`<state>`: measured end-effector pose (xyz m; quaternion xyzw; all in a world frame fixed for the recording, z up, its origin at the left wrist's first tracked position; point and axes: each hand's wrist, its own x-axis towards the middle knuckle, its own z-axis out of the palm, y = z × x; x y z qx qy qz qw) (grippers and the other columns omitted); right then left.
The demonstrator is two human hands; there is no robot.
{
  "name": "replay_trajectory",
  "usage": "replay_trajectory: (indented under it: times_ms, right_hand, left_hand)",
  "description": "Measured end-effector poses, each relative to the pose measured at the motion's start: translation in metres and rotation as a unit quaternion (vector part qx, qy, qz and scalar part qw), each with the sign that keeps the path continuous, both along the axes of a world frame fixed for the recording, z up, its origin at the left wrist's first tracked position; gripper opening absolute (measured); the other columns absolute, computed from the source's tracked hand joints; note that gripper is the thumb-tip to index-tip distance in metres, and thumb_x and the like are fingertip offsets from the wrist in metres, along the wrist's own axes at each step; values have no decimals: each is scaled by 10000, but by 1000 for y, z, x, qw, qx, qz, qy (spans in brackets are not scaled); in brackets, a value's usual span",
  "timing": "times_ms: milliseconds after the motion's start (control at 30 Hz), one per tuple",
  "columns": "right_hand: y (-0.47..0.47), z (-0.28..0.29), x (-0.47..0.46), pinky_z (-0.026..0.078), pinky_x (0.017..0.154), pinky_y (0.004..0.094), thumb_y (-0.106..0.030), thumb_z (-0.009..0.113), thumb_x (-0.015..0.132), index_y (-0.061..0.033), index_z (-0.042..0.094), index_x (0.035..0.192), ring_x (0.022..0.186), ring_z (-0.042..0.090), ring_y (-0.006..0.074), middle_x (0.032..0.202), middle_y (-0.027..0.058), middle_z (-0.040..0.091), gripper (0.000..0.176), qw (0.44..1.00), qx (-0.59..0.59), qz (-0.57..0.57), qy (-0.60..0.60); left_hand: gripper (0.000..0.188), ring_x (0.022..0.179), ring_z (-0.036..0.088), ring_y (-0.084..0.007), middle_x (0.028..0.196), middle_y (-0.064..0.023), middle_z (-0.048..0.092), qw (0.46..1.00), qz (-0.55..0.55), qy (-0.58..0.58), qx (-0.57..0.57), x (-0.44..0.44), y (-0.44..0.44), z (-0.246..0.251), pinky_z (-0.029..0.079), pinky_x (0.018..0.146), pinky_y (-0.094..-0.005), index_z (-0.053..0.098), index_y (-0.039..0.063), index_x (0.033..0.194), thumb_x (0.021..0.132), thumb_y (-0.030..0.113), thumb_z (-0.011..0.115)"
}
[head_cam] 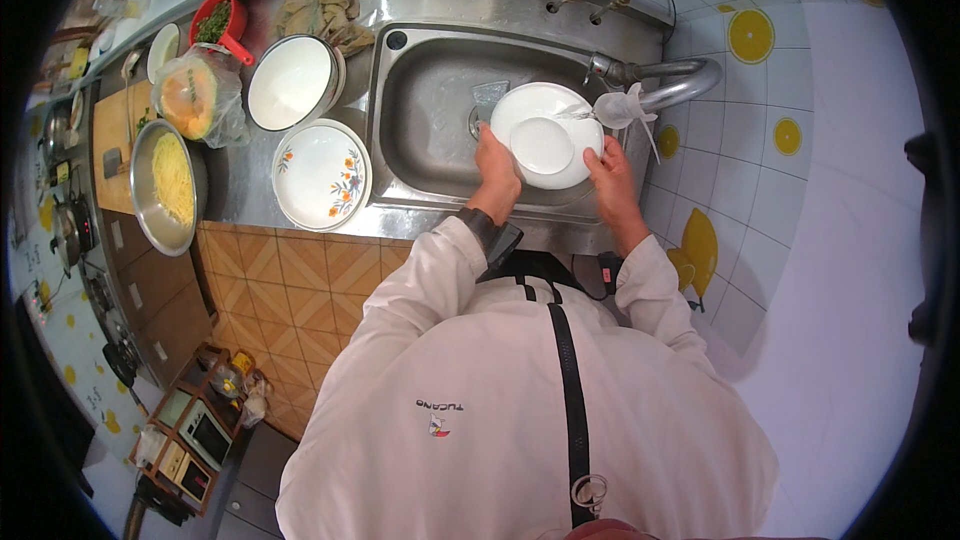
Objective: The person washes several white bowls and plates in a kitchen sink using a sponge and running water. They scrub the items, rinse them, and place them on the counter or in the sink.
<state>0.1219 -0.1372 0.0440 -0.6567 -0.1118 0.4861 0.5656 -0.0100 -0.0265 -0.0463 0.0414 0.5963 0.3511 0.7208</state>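
Over the stainless steel sink (420, 112) I hold a white plate (514, 109) with both hands. My left hand (498, 174) grips its left lower rim, and my right hand (615, 184) grips the right rim. A smaller white circle shows at the plate's middle; I cannot tell whether it is the foot of the plate or a separate dish. Water runs onto the plate from a pale plastic piece (618, 109) fixed to the mouth of the curved metal faucet (686, 85). Behind the plate, a clear object (491, 92) lies near the drain, which is partly hidden.
Left of the sink stand stacked flowered plates (311, 172) and white bowls (291, 82). Farther left are a metal bowl of yellow shreds (174, 180), a bagged cut melon (187, 99) and a red strainer (238, 22) of greens. A crumpled cloth (319, 11) lies behind the bowls.
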Motion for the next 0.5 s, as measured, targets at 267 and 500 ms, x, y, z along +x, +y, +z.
replay_trajectory:
  times_ms: [267,500]
  right_hand:
    - [23,14,2,461,894,256,-140,695,968,-24,628,1144,1006,622,100,1094,16,685,221,941,-42,252,-220]
    - [27,14,14,447,1108,404,28,601,888,-70,700,1060,1114,648,295,1062,99,705,222,763,156,385,-496]
  left_hand:
    - [501,1234,579,-316,1334,-183,611,959,-60,-255,-109,-40,49,13,467,1063,-416,541,-61,1322,1036,342,456]
    - [430,1237,594,-328,1319,-216,600,928,-330,-166,-41,-93,69,-9,485,1105,-444,508,-109,1324,939,51,610]
